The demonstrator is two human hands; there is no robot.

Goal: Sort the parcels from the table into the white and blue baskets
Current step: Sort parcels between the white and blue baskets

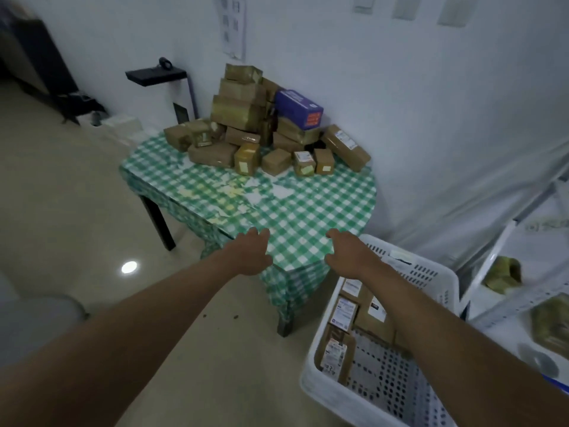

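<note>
Parcels [264, 127] sit piled at the desk's [308, 208] far edge; they look light and stiff, so grab one by its flat sides. Both hands, left [251, 254] and right [346, 252], reach over the near edge with loose fingers, holding nothing.

I can read no word or number anywhere: the white labels on the brown parcels in the white basket [385, 392] beside me show only blurred dark print and small coloured marks. The purple box [298, 108] on top of the parcel pile [264, 131] on the table [308, 211] carries pale lettering and an orange patch, both too smeared to make out. The sheets of paper [234, 23] on the wall are just as illegible.
</note>
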